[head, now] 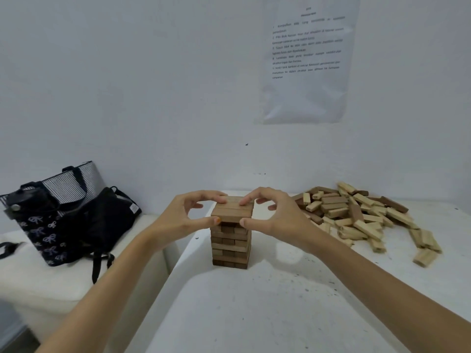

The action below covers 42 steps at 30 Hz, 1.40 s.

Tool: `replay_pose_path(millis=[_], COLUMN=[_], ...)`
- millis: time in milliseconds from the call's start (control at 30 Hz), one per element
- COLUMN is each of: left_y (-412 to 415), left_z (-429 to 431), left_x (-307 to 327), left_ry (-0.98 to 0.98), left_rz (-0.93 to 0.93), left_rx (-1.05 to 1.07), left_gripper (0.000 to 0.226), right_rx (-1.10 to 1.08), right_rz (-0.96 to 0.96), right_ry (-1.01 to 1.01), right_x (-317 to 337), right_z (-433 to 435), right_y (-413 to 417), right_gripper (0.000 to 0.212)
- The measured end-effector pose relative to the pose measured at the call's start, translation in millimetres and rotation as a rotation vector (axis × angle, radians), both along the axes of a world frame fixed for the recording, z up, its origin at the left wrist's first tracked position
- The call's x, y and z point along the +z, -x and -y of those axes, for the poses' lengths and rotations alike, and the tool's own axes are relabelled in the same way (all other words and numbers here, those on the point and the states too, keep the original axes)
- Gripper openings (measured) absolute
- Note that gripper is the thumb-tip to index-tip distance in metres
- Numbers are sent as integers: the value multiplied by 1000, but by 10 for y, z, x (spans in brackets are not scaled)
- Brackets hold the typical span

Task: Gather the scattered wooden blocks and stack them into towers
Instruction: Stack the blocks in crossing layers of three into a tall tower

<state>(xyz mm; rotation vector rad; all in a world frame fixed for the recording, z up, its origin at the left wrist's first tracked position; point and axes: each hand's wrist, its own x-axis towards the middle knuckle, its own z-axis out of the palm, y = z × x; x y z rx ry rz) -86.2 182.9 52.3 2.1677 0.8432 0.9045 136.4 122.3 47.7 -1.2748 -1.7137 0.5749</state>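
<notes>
One square tower of brown wooden blocks stood in the middle of the frame on the white speckled worktop, several crosswise layers high and looking straight. Both hands were at its top layer. The left hand had its grip pinching that layer, with the thumb on the near face and the fingertips over the far edge. The right hand mirrored it on the other half, its grip also pinching the top blocks. They seemed to be squaring up that layer.

The task looked well short of done. A large loose heap of pale and dark wooden blocks lay at the right of the frame, scattered and apart from the tower, with a few strays trailing toward the lower right. That seemed enough for more layers and further towers.

The tower sat near the worktop's left edge, which ran diagonally down toward the lower middle of the frame, with a drop beyond it to a lower white bench. That bench held a dark fabric bag with striped lining and bow print. The white wall, with a printed paper sheet at the upper right, stood close behind the tower. Bare worktop lay in front of the tower and in a narrow strip between it and the heap, which seemed the likeliest room for new towers.
</notes>
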Motion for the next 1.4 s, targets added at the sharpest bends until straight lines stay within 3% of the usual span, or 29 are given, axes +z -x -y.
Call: replay_pose_path(millis=[633, 867, 1033, 1233, 1400], left_y=[43, 46, 49, -201, -474], left_z=[-149, -108, -36, 185, 418], left_x=[-144, -160, -145, -172, -162], left_ry=[49, 70, 123, 370, 552], left_rz=[-22, -4, 82, 406, 534], left_rx=[-15, -10, 48, 302, 336], left_gripper=[45, 60, 83, 82, 60], right_rx=[-21, -31, 14, -144, -185], right_rz=[-19, -19, -2, -439, -610], right_ry=[48, 67, 169, 206, 305], right_x=[-106, -110, -44, -16, -149], right_z=[-56, -34, 16, 115, 142], right_y=[88, 119, 104, 302, 555], right_gripper=[29, 32, 56, 46, 53])
